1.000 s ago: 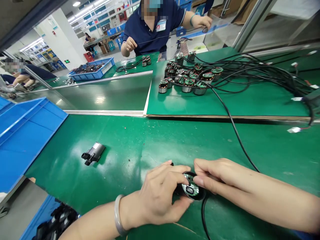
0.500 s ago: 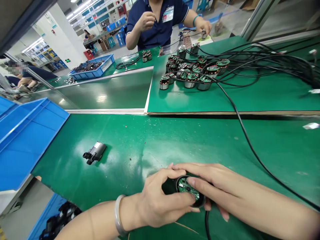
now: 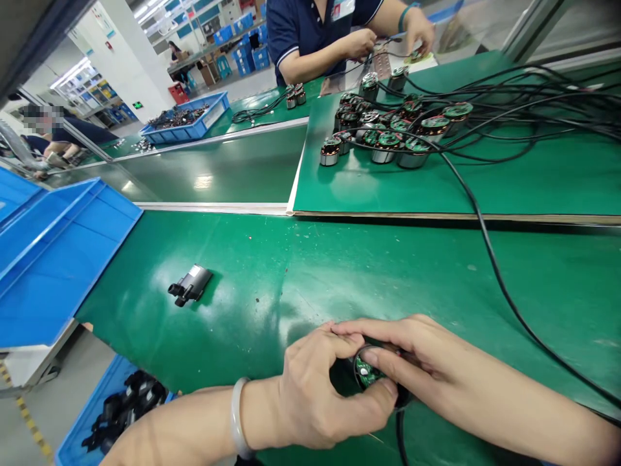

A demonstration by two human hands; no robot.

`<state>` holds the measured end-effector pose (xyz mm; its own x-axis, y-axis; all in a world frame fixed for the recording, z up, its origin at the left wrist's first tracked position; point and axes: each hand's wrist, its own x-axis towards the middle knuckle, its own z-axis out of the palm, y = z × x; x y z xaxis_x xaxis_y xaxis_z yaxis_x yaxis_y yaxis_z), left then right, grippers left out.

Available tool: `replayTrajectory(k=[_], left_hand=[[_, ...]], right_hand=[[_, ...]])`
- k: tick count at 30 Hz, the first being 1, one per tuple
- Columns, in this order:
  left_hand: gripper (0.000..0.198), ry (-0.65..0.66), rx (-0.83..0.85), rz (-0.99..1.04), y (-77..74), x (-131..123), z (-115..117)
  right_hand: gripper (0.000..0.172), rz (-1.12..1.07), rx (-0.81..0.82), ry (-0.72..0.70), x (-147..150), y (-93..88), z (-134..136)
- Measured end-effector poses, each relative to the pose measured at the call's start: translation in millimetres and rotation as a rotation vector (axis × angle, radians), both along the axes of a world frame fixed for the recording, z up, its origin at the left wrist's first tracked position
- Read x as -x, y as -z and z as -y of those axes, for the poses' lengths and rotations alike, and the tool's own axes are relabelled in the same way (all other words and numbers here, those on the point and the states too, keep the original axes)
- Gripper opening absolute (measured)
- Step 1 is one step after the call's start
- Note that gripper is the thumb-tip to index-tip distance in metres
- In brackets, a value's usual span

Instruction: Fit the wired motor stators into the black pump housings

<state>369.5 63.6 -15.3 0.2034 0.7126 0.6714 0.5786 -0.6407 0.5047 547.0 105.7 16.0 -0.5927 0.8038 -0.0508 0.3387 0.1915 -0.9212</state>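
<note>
No lettering can be read anywhere. The white badge [image 3: 342,8] on the co-worker's chest at the top of the frame, the small green sign [image 3: 138,104] at upper left, and the pillar notices [image 3: 111,46] are all too blurred.

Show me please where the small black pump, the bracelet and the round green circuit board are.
small black pump [image 3: 191,285]: head view, on its body.
bracelet [image 3: 237,417]: head view, on the band.
round green circuit board [image 3: 365,373]: head view, on its green face.

A green workbench [image 3: 339,272] spreads beyond the hands, with a raised green board [image 3: 509,181] farther off. Blue bins [image 3: 53,252] sit to the left; ceiling strip lights [image 3: 145,10] shine over distant shelving [image 3: 92,97].
</note>
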Motion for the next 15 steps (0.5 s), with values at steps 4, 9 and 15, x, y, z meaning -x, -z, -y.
replayTrajectory(k=[4, 9, 15], left_hand=[[0.023, -0.109, -0.002, -0.008, 0.0, -7.6, 4.3], [0.029, -0.219, 0.042, 0.073, 5.0, -16.6, 17.4], [0.032, -0.264, 0.081, 0.109, 9.4, -22.6, 22.9]], right_hand=[[0.040, -0.160, 0.127, -0.103, 4.3, -2.6, -5.1], [0.036, -0.157, 0.221, -0.124, 8.2, -2.4, -4.9], [0.033, -0.105, 0.233, -0.153, 5.8, -1.0, -3.2]])
